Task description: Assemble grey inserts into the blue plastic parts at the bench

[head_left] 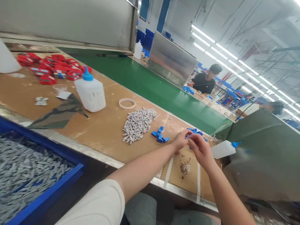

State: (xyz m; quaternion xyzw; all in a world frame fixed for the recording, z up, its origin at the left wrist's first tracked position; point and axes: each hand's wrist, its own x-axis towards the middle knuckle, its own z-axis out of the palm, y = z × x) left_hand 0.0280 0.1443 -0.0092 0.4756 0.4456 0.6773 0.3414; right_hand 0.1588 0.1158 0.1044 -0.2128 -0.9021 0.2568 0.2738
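Anything between the fingertips of the left hand (pixel 181 141) and right hand (pixel 202 149) is too small to tell. They partly hide blue pieces (pixel 197 130). The left edge cuts off a white container (pixel 7 59) and blue bin (pixel 47 197).

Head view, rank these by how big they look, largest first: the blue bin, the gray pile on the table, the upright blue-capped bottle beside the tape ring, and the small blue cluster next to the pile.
1. Blue bin
2. Gray pile and blue-capped bottle: too close to rank
3. Blue cluster
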